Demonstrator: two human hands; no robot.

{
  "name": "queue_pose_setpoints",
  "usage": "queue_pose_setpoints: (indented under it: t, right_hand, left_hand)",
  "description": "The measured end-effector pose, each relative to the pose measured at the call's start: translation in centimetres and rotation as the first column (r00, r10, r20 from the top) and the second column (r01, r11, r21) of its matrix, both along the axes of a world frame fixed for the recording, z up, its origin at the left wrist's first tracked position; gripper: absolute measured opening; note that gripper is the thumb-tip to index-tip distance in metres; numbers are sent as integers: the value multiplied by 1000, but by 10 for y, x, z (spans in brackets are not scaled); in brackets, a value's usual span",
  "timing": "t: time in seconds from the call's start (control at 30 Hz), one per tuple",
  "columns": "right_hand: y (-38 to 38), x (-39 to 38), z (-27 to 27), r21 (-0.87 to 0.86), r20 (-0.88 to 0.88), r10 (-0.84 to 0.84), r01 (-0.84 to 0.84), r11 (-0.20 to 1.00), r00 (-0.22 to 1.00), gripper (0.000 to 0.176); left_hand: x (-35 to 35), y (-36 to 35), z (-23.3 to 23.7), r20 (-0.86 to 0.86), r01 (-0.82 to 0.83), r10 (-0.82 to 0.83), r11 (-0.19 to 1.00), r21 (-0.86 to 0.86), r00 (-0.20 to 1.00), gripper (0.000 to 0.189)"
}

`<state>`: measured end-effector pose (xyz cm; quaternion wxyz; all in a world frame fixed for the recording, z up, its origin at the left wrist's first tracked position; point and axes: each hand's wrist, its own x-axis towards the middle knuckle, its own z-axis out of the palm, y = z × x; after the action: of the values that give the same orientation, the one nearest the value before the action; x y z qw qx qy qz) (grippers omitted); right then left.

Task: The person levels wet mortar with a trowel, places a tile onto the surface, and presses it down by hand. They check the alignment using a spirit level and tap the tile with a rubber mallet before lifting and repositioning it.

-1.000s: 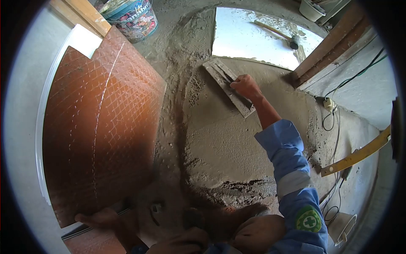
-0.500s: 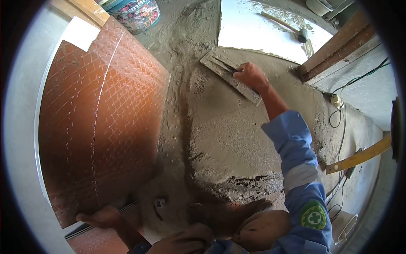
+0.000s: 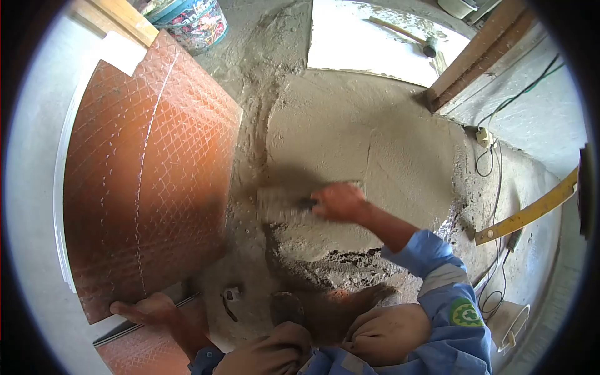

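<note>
My right hand is closed round the handle of a flat rectangular plastering trowel, blurred by motion. The trowel lies on a bed of wet mortar, smooth over most of its surface and crumbly along its near edge. At the lower left, my left hand grips the near edge of a large orange-brown tile; some of its fingers are hidden. The tile's ridged back, with a crosshatch pattern and a white dashed line, faces me.
A colourful bucket stands at the far left. A mallet lies on a white-topped slab beyond the mortar. On the right are a wooden door frame, cables with a socket, a yellow bar and a white container.
My right hand has drawn the trowel from the far end of the mortar toward me and to the left. The far mortar is smoother. My left hand stays at the tile; the view has shifted slightly.
</note>
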<state>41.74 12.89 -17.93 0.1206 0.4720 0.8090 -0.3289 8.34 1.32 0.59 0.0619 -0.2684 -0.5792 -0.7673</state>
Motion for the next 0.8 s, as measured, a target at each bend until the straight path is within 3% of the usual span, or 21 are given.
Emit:
queue_pose_setpoints:
  t: [0.07, 0.1, 0.17, 0.23, 0.37, 0.47, 0.53, 0.63, 0.8]
  right_hand:
    - [-23, -6, 6, -18, 16, 21, -21, 1000, 1000, 42]
    - [-30, -6, 10, -46, 31, 51, -50, 998, 998, 40]
    - [-23, -1, -4, 50, -18, -59, 60, 997, 998, 37]
    - [-4, 13, -10, 190, -105, -238, 254, 948, 966, 33]
    - [38, 68, -7, 305, -101, -589, 588, 749, 802, 29]
    - [36, 131, -13, 345, -88, -811, 781, 521, 579, 34]
    - [16, 179, -4, 262, -78, -900, 880, 396, 428, 39]
    - [-37, 245, -8, 327, -93, -966, 924, 199, 241, 45]
    - [-156, 313, -20, 405, -136, -983, 912, 61, 126, 48]
  left_hand:
    - [-6, -4, -7, 25, -18, 18, 1000, 10, 1000, 85]
    - [-31, -14, -24, -214, -84, 70, 995, -57, 974, 86]
    - [-58, -26, -33, -436, -141, 85, 985, -99, 896, 87]
    - [-68, -29, -32, -170, 80, -81, 997, -14, 982, 90]
    - [-66, -28, -31, -195, 56, -60, 998, -28, 979, 93]
    - [-50, -23, -23, -145, 98, -101, 995, -29, 984, 90]
    - [-61, -26, -28, -95, 186, -186, 983, -9, 978, 89]
    - [-53, -23, -24, -78, 115, -117, 993, -22, 990, 88]
    - [-56, -23, -27, -128, 111, -112, 994, -11, 985, 90]
